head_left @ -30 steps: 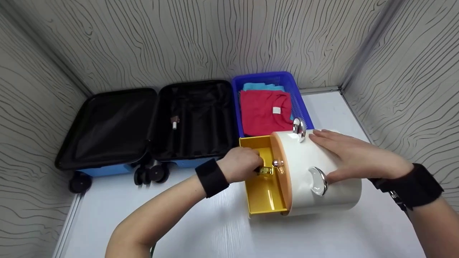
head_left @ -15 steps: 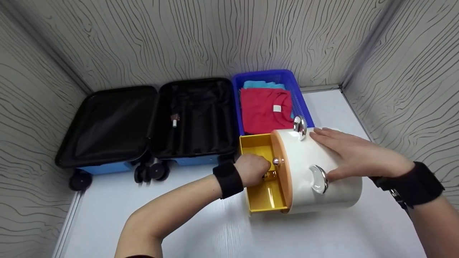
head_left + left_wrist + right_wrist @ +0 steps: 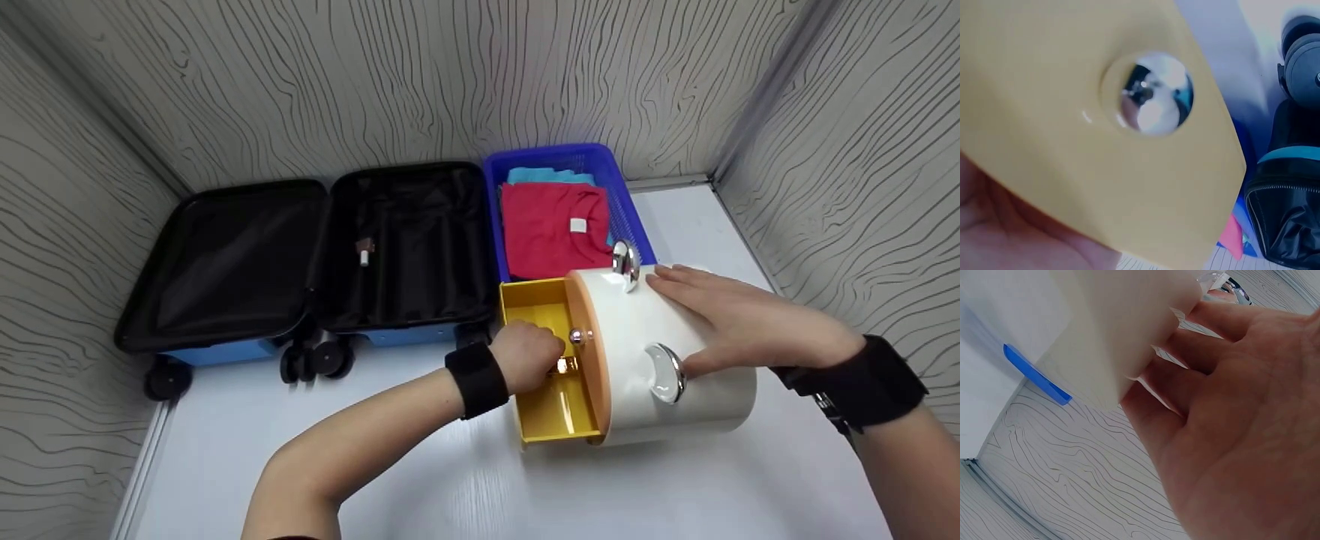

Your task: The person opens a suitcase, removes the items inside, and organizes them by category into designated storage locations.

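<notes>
A white rounded storage box [image 3: 645, 330] with chrome handles stands on the table, its yellow drawer [image 3: 562, 427] pulled out to the left. My left hand [image 3: 529, 356] reaches into that drawer with curled fingers. A small shiny gold thing [image 3: 565, 365] shows at the fingertips, and they seem to grip it; its kind is unclear. In the left wrist view the drawer front [image 3: 1145, 185] with its chrome knob [image 3: 1157, 93] hides most of the hand. My right hand [image 3: 757, 322] rests on the box top, fingers extended and spread.
An open suitcase [image 3: 330, 255] with black lining and blue shell lies to the left, a small white-capped bottle [image 3: 364, 253] in its right half. Behind the box stands a blue basket [image 3: 626, 202] holding a folded red garment [image 3: 551, 225] and light-blue cloth. Patterned panels enclose the table.
My left hand has moved right and deeper into the drawer, and the gold thing has shifted slightly with it. The right hand has stayed on the box.
</notes>
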Tool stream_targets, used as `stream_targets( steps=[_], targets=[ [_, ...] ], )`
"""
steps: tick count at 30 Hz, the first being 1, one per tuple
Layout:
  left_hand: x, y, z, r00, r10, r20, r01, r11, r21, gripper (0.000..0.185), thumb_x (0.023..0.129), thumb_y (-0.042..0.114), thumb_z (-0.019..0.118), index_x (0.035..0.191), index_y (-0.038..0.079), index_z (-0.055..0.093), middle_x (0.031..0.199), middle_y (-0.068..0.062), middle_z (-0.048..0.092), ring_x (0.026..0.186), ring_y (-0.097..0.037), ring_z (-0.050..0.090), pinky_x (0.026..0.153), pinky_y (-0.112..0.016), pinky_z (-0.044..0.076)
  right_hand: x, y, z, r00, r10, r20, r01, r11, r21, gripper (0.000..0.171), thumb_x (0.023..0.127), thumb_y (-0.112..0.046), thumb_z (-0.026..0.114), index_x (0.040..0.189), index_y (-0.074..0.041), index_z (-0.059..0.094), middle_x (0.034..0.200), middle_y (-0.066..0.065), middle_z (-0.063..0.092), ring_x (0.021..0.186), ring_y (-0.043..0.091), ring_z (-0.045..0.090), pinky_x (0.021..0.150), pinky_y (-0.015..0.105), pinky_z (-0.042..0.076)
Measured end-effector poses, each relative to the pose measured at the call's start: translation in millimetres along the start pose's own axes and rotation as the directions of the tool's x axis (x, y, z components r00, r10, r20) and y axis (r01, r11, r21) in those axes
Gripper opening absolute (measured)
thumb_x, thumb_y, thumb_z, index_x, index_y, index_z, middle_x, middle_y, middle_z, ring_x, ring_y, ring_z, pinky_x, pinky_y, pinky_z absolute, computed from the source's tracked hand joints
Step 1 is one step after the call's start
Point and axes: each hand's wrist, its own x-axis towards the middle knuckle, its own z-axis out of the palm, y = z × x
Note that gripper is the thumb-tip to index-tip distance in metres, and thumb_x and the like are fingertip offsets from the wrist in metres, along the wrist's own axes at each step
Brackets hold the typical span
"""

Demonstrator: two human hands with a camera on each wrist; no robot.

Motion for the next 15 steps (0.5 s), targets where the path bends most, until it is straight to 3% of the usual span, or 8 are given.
stream_targets(
  steps=[5,9,12,15],
  targets=[
    [-5.4,-2.2,-8.1,0.999,0.015,-0.043,-0.016,0.999,-0.028,0.010,0.090,0.024,0.076,0.090,0.015,0.073,0.083,-0.001,0.068,0.076,-0.019,0.064,0.066,-0.034,0.053,-0.1,-0.8,0.8,1.000,0.011,0.001,-0.011,1.000,0.004,0.107,0.074,-0.038,0.086,0.161,-0.007,0.031,0.162,0.017,0.034,0.150,0.038,0.028,0.117,0.059,0.027],
    [-20.4,-5.9,-19.9,0.993,-0.008,-0.120,-0.004,0.995,-0.103,0.022,0.091,0.033,0.077,0.098,0.012,0.073,0.085,-0.001,0.066,0.077,-0.018,0.061,0.074,-0.033,0.052,-0.5,0.1,1.9,1.000,0.004,-0.001,-0.004,1.000,-0.001,0.108,0.074,-0.040,0.086,0.161,-0.007,0.032,0.163,0.017,0.034,0.150,0.039,0.027,0.117,0.059,0.027],
    [-37.5,-12.9,-30.3,0.978,-0.058,-0.199,0.022,0.983,-0.180,0.031,0.094,0.033,0.076,0.112,0.008,0.073,0.097,-0.003,0.069,0.088,-0.019,0.064,0.084,-0.033,0.053,-0.2,0.3,2.1,1.000,-0.001,-0.002,0.001,1.000,-0.003,0.108,0.074,-0.040,0.086,0.161,-0.006,0.031,0.163,0.017,0.034,0.150,0.038,0.027,0.117,0.059,0.027],
    [-56.3,-24.1,-36.1,0.952,-0.132,-0.276,0.057,0.963,-0.263,0.039,0.095,0.029,0.075,0.125,0.005,0.070,0.111,-0.005,0.070,0.099,-0.020,0.066,0.092,-0.036,0.053,0.5,-0.4,1.9,1.000,-0.004,-0.003,0.004,1.000,-0.002,0.108,0.074,-0.039,0.086,0.161,-0.006,0.031,0.163,0.017,0.033,0.151,0.038,0.027,0.117,0.059,0.027]
  ],
)
